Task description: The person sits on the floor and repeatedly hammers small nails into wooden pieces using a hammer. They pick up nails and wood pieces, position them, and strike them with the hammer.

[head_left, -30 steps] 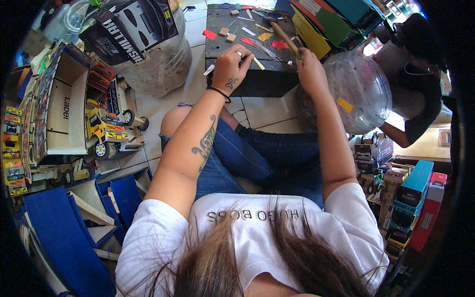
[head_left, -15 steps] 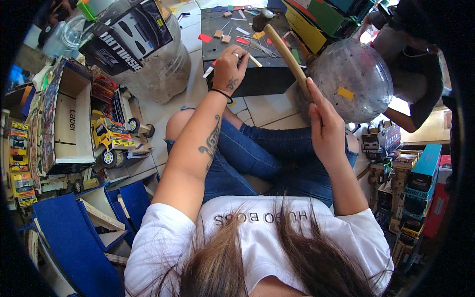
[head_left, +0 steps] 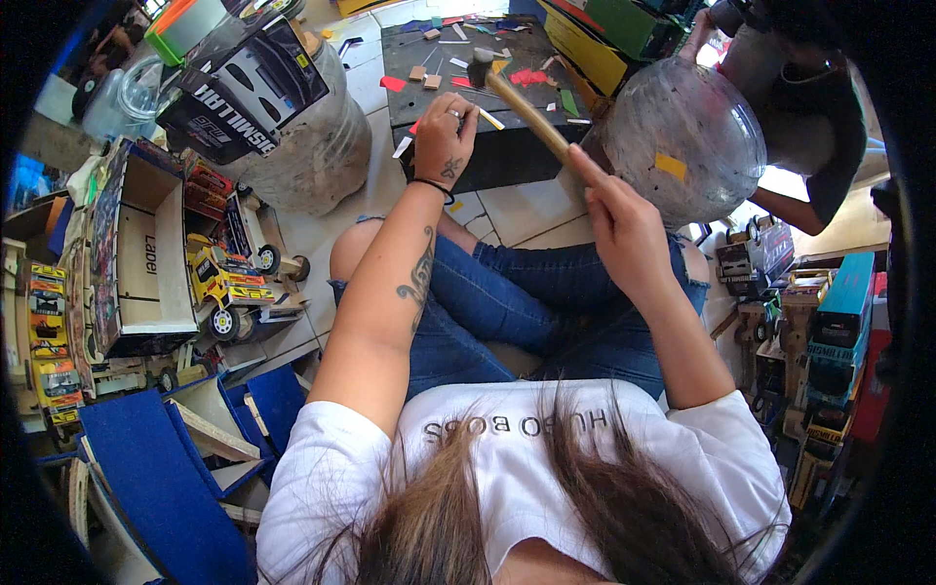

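My right hand (head_left: pixel 624 219) is wrapped around the wooden handle of a hammer (head_left: pixel 534 119). Its dark metal head hangs over a low black bench (head_left: pixel 414 54), right of and beyond my left hand. My left hand (head_left: pixel 446 136) is closed at the bench's near edge, its fingertips turned down. What those fingers pinch, if anything, cannot be made out. A white strip (head_left: pixel 491 118) with a yellow end lies just right of them. Scattered over the bench top are small wooden blocks (head_left: pixel 433 82), thin rods, red scraps (head_left: pixel 527 77) and a green piece (head_left: pixel 568 101).
A large clear plastic jar (head_left: pixel 687 146) stands right of the bench, with another person (head_left: pixel 814 127) beside it. At left, a black box (head_left: pixel 244 93) rests on a wrapped bundle (head_left: pixel 317 161). Toy trucks (head_left: pixel 224 283) and blue panels (head_left: pixel 156 478) fill the left; more toy trucks (head_left: pixel 843 322) stand right.
The hammer has swung left and down toward the bench, my right hand moving with it. My left hand stays at the bench edge. The whole view has shifted slightly.
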Demonstrator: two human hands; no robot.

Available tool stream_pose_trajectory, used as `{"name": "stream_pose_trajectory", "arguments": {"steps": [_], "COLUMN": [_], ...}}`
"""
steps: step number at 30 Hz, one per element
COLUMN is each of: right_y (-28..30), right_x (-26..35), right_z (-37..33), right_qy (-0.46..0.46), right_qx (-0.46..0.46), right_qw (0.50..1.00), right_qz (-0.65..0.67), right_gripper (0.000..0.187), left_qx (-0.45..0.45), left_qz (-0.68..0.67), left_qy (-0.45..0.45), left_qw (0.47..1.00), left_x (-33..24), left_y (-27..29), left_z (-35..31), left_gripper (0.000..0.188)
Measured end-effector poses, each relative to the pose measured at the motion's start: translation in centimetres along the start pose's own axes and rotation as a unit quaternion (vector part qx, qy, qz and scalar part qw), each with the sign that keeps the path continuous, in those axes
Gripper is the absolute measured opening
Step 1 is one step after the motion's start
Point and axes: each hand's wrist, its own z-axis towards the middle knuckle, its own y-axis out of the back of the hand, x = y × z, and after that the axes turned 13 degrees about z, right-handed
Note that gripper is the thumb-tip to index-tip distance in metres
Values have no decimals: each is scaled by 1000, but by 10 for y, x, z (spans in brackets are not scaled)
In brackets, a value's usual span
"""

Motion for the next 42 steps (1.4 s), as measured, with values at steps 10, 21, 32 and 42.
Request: {"name": "stream_pose_trajectory", "arguments": {"steps": [10,21,32,42], "right_y": [-2,2,4,3], "right_x": [-11,-2,2,-3], "right_z": [5,4,2,4], "right_qy": [14,9,-25,-15], "right_qx": [-56,-61,-38,-12], "right_qw": [996,995,999,1000], "right_qz": [67,73,10,-18], "right_gripper": [47,45,52,52], "left_qx": [10,56,33,28], "left_qz": [-41,5,15,24], "left_qy": [27,60,38,39], "left_qw": [999,997,999,999], "left_x": [-3,-10,-9,-10], "left_y": [1,5,-4,-3], "left_z": [3,5,2,1], "left_gripper": [8,13,8,9]}}
